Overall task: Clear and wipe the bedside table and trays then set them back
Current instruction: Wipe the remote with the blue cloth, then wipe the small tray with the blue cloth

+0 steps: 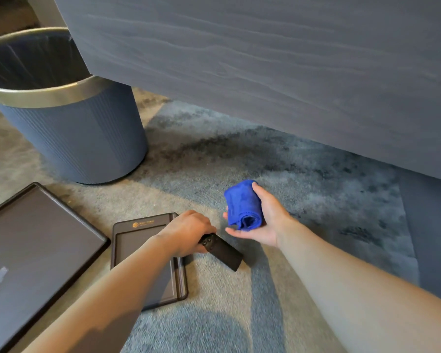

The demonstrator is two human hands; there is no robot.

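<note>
Gripping remote (222, 250) palm-down, left hand (189, 231); right hand (265, 220) cradling cloth (242, 202).

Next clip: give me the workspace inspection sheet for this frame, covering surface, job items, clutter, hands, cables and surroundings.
Surface: patterned blue-grey carpet; the work is on the floor.
Job's things: large dark tray and small dark tray lie flat on the carpet, side by side; rolled blue cloth; black remote.
Clutter: nothing seen.
Hands: left hand grips the remote over the small tray's edge; right hand holds the cloth, off the floor.
Cables: nothing seen.
Surroundings: lined blue bin behind the trays; grey-blue upholstered furniture above.
</note>
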